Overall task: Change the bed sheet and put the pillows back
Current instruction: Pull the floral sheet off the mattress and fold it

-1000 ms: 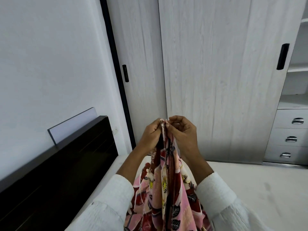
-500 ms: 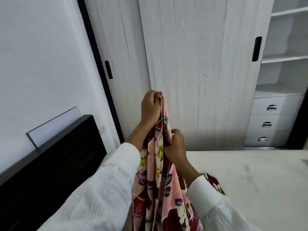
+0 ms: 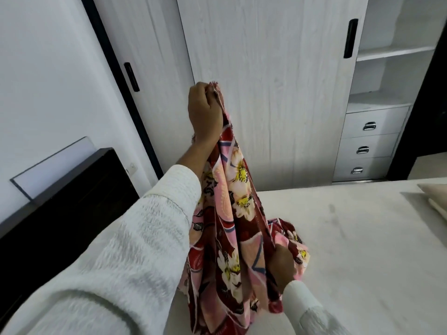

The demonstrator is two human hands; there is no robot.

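A pink and red floral bed sheet (image 3: 232,201) hangs bunched in front of me above the bare white mattress (image 3: 362,238). My left hand (image 3: 204,112) is raised high and grips the sheet's top edge. My right hand (image 3: 281,264) is low, just over the mattress, and holds the sheet's edge further down. The sheet's lower folds rest on the mattress. A beige pillow (image 3: 435,197) shows at the right edge of the bed.
A dark wooden headboard (image 3: 63,209) stands at the left against the white wall. Behind the bed is a pale sliding-door wardrobe (image 3: 266,81) with open shelves and three drawers (image 3: 370,146) at the right.
My left hand has risen with the sheet's top edge. My right hand has slid down along the sheet, from beside the left hand to near the mattress. The view has turned right.
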